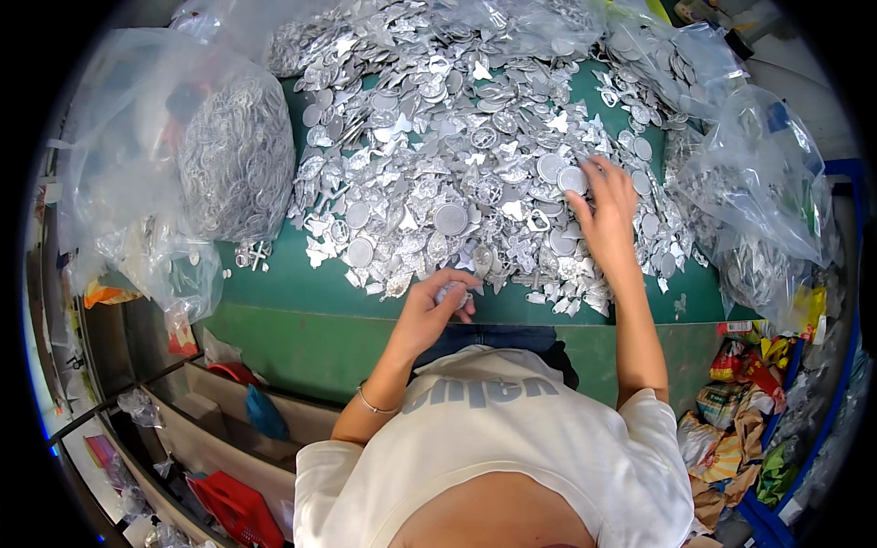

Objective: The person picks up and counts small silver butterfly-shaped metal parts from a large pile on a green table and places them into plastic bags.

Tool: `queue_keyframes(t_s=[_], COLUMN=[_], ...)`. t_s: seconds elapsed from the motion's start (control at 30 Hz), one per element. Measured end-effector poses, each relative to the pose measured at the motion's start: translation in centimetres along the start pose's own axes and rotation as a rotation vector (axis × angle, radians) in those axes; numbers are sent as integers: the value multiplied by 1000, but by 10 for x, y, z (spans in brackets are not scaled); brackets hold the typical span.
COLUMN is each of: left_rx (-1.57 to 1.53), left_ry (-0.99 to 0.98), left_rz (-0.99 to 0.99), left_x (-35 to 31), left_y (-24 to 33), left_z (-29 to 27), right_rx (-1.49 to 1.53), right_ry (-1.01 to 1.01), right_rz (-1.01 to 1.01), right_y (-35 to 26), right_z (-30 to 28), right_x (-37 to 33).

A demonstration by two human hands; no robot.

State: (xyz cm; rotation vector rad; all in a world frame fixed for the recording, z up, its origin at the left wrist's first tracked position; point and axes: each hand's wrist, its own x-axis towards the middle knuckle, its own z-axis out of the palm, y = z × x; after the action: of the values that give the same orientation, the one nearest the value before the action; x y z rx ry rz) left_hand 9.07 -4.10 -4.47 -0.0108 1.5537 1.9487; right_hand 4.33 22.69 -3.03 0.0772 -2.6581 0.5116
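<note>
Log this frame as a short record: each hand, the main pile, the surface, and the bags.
Left hand: near the table's front edge, curled around small silver pieces
Right hand: over the pile, at a round silver disc; firm grip unclear
Pile: many loose silver-coloured pieces, mixed shapes
Table: green
Left bag: clear plastic, bulging with silvery pieces
Right bag: clear plastic, partly filled

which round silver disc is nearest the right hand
The disc between the thumb and fingers of the right hand; the other discs lie outside that gap.
</note>
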Motion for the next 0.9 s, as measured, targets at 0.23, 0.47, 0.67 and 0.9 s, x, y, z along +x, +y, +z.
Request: queue_keyframes(t_s=[0.23, 0.47, 0.67, 0.9], left_rx=[101, 85, 357, 621], left_ry=[-25, -28, -14, 56], left_rz=[83, 212, 395, 590], left_x=[5, 19, 48, 98], left_y=[4, 9, 41, 71], left_z=[12, 21, 41, 46], right_rx=[139, 264, 168, 126], right_ry=[-79, 18, -74, -179], right_rz=[-62, 114, 14, -276], right_y=[6, 22, 13, -22], right_z=[-7, -20, 18, 1], right_x=[-14, 5, -6, -21])
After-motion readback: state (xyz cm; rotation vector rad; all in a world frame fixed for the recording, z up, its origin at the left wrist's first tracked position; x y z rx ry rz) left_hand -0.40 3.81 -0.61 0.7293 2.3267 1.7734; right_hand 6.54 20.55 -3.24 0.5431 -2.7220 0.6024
